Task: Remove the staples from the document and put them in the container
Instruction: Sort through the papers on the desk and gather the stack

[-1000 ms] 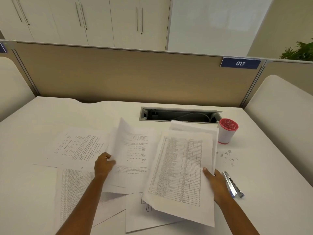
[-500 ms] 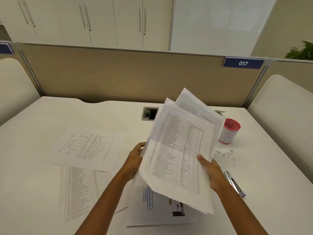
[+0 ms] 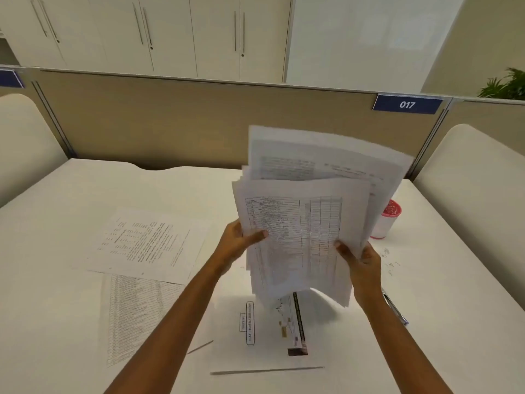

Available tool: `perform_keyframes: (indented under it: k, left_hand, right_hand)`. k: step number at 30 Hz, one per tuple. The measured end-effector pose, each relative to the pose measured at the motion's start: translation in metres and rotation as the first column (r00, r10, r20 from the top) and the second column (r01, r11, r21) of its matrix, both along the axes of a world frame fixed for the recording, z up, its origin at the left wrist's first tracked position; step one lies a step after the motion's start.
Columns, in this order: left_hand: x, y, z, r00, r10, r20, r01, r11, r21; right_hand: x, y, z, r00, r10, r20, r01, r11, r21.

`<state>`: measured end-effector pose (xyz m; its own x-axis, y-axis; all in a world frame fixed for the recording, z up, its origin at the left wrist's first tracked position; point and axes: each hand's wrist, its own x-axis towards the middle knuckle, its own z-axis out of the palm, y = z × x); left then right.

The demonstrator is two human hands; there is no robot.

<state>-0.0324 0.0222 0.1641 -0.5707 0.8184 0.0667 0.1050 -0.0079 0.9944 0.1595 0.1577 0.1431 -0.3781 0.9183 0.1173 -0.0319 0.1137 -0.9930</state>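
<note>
A stack of printed sheets (image 3: 306,223) is held upright above the desk, its lower edge hanging just over a sheet lying flat. My left hand (image 3: 238,240) grips the stack's left edge with the thumb across the front page. My right hand (image 3: 359,260) grips its right edge. The white container with a red top (image 3: 390,218) stands on the desk at the right, partly hidden behind the sheets. Loose staples (image 3: 390,261) lie scattered on the desk just in front of it. A metal staple remover (image 3: 395,308) lies by my right forearm.
Three more sheets lie flat on the white desk (image 3: 454,280): a text page (image 3: 145,245), a table page (image 3: 133,317) and a labelled page (image 3: 270,331). A beige partition (image 3: 170,120) with a 017 sign closes the far side.
Both hands have gathered the sheets and lifted the stack from the desk up to a nearly upright hold. The left hand moved right to grip the stack's left edge.
</note>
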Motion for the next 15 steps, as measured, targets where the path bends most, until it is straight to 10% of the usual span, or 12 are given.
perform_keyframes:
  k: [7,15]
  left_hand:
    - [0.007,0.002,-0.009,1.000,0.000,0.014,0.000,1.000,-0.009]
    - [0.008,0.000,-0.045,0.979,0.087,-0.185,-0.152,0.915,-0.373]
  right_hand:
    - [0.007,-0.003,-0.024,0.973,0.229,0.033,-0.225,0.971,-0.080]
    - [0.008,0.005,-0.028,0.988,-0.043,0.146,0.041,0.999,0.013]
